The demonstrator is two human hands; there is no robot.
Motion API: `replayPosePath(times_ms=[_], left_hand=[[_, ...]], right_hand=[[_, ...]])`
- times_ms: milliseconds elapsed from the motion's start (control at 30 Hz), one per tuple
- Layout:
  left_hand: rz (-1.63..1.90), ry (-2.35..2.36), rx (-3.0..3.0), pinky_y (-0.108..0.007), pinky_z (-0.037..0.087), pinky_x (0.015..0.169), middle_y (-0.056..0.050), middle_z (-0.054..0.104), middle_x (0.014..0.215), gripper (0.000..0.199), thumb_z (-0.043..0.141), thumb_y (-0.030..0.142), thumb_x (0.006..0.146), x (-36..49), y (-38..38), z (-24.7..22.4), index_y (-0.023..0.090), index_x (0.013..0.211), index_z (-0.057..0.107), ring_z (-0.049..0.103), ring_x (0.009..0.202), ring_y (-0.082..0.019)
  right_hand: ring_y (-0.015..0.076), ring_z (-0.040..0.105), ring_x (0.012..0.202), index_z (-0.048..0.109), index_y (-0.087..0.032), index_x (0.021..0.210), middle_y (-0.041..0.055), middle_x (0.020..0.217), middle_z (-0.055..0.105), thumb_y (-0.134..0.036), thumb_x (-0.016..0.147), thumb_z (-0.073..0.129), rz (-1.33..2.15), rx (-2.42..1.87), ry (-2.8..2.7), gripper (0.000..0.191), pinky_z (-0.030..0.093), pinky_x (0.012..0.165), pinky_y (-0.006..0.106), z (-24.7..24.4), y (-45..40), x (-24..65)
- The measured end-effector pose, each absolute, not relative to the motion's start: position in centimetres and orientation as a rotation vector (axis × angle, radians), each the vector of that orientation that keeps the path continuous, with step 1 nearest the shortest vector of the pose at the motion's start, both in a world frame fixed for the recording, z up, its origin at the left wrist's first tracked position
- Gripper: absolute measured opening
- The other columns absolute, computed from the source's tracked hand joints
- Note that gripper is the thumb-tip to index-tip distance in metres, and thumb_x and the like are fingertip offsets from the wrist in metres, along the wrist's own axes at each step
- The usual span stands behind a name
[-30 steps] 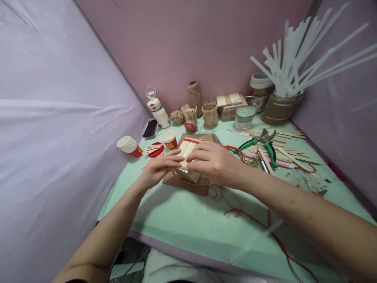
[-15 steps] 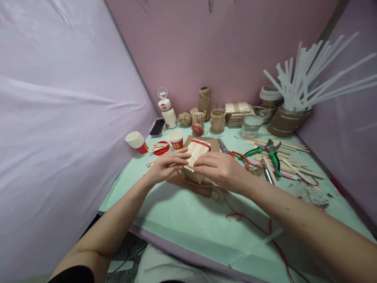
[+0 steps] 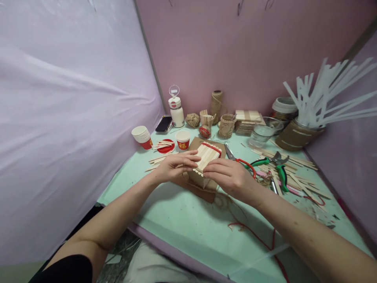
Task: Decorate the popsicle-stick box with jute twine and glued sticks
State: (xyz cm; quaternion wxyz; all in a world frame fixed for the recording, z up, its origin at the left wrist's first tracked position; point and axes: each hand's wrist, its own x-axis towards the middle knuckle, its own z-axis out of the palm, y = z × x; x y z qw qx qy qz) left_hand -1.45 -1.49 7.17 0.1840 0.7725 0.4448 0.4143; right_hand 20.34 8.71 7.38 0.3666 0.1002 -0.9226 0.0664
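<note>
A small box made of pale craft sticks (image 3: 208,155) stands at the middle of the table on a piece of brown cardboard (image 3: 196,143). Red cord (image 3: 212,147) runs along the far edge of its stick top. My left hand (image 3: 176,165) grips the box's left side, its fingers laid along the edge of the top. On the opposite side, my right hand (image 3: 231,176) holds the near right edge with bent fingers, hiding part of that wall. The rounded stick ends show between both hands.
Scissors (image 3: 231,152), green-handled pruning shears (image 3: 277,161) and loose sticks (image 3: 306,182) lie to the right. Behind stand paper cups (image 3: 141,135), a white bottle (image 3: 177,116), a twine spool (image 3: 216,106) and a glass water cup (image 3: 262,133). Red cord (image 3: 253,232) trails off the front edge.
The camera view has swung slightly to the left, so the scene sits farther right. Both hands keep their places on the box, which looks unmoved on the table.
</note>
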Motion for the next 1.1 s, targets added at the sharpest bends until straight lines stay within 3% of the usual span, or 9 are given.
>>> replayPosePath(times_ms=[267,633,1100], left_hand=[[1.182,1.234,2.178,-0.048,0.040,0.103,-0.010,0.064,0.116,0.022,0.057,0.018,0.082,-1.58,-1.48,7.10,0.022,0.102,0.067,0.046,0.124,-0.024],[1.170,1.223,2.170,-0.047,0.040,0.103,-0.009,0.063,0.117,0.023,0.055,0.017,0.083,-1.62,-1.53,6.96,0.023,0.103,0.067,0.045,0.125,-0.024],[1.195,1.222,2.183,-0.045,0.042,0.102,-0.009,0.064,0.116,0.023,0.056,0.018,0.083,-1.64,-1.57,6.92,0.022,0.102,0.067,0.046,0.124,-0.023]], right_hand=[[0.0190,0.058,0.098,0.061,-0.017,0.109,0.0104,0.105,0.066,-0.014,0.088,0.046,0.240,0.216,-2.403,0.026,0.051,0.081,0.037,7.07,8.84,20.65],[0.0187,0.058,0.094,0.063,-0.017,0.106,0.0088,0.100,0.068,-0.015,0.089,0.045,0.229,0.199,-2.475,0.025,0.050,0.080,0.035,7.43,8.73,20.57],[0.0201,0.057,0.097,0.059,-0.021,0.115,0.0090,0.106,0.066,-0.017,0.088,0.047,0.253,0.116,-2.520,0.030,0.050,0.082,0.038,7.78,8.30,20.64]])
